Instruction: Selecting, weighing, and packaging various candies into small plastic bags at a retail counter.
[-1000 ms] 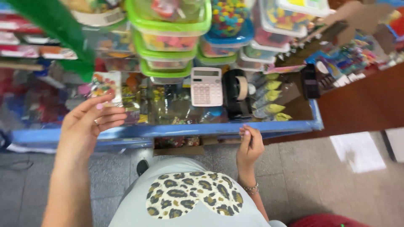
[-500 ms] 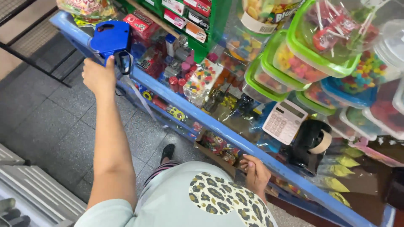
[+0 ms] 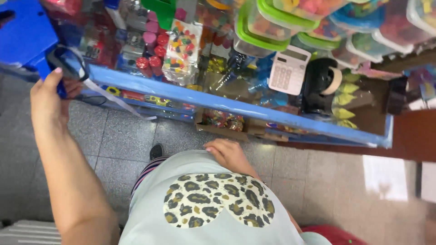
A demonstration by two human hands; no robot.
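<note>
So the blue label gun (image 3: 25,34) sits up at the far left end of the blue-edged counter (image 3: 236,106), left hand (image 3: 47,97) clenched round its handle just below, right hand (image 3: 231,154) loose, empty against the shirt, well away.

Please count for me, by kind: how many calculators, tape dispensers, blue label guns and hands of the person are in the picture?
Calculator: 1
Tape dispenser: 1
Blue label gun: 1
Hands: 2 (left hand grips the gun, right hand rests on the shirt)
Total: 5
</note>
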